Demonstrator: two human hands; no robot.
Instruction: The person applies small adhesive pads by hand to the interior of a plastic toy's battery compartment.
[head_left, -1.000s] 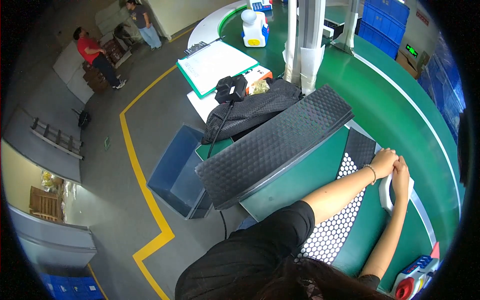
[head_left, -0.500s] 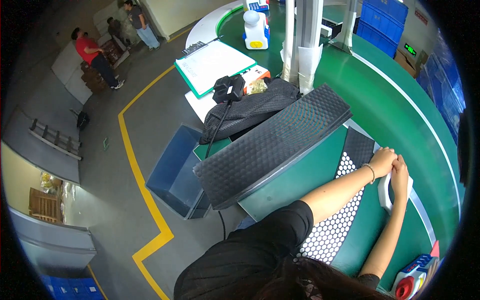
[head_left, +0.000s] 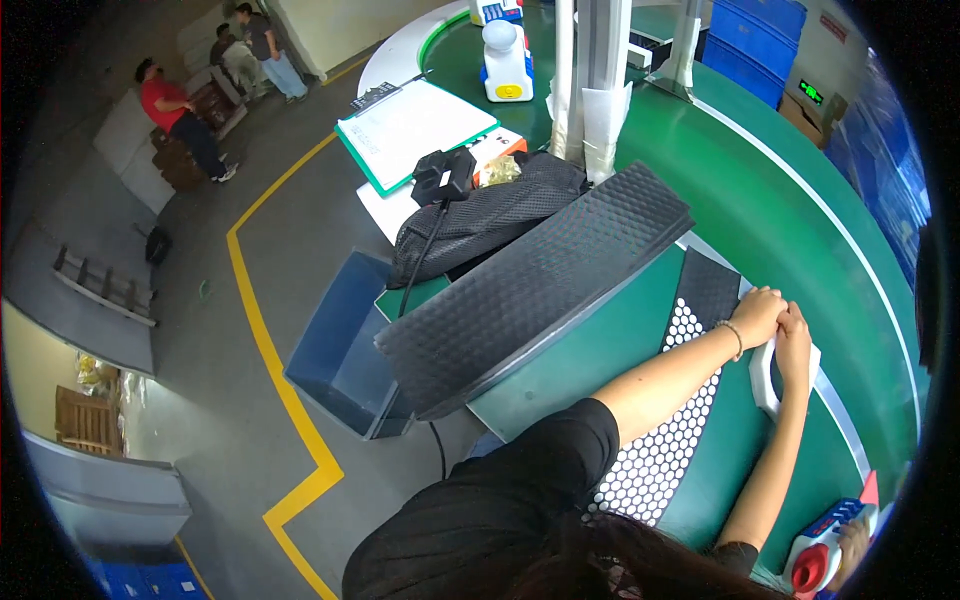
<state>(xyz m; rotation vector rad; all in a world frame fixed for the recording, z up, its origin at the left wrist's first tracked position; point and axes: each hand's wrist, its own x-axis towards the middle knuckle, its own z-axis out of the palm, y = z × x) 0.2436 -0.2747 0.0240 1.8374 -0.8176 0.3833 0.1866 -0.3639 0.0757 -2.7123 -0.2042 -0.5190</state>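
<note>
My left hand [head_left: 757, 316], with a beaded bracelet at its wrist, meets my right hand [head_left: 794, 338] over the right side of the green table. Both sets of fingers are closed together; whatever lies between them is hidden. Under and beside my right hand is a white ring-shaped piece [head_left: 763, 378], partly covered by the hand and forearm. Below my left forearm stretches a black textured sheet [head_left: 711, 282] carrying rows of white round dots [head_left: 655, 455]. Its far end is bare black.
A stack of black dimpled sheets [head_left: 540, 290] lies left of the hands. Beyond it are a black mesh bag [head_left: 490, 225], a clipboard [head_left: 415, 130] and a white post [head_left: 603, 90]. A blue-grey bin [head_left: 340, 340] stands left; a white-and-blue device with a red knob [head_left: 812, 567] sits lower right.
The view has shifted slightly, so the table things appear a little further left. Both hands stay together in much the same place beside the white ring.
</note>
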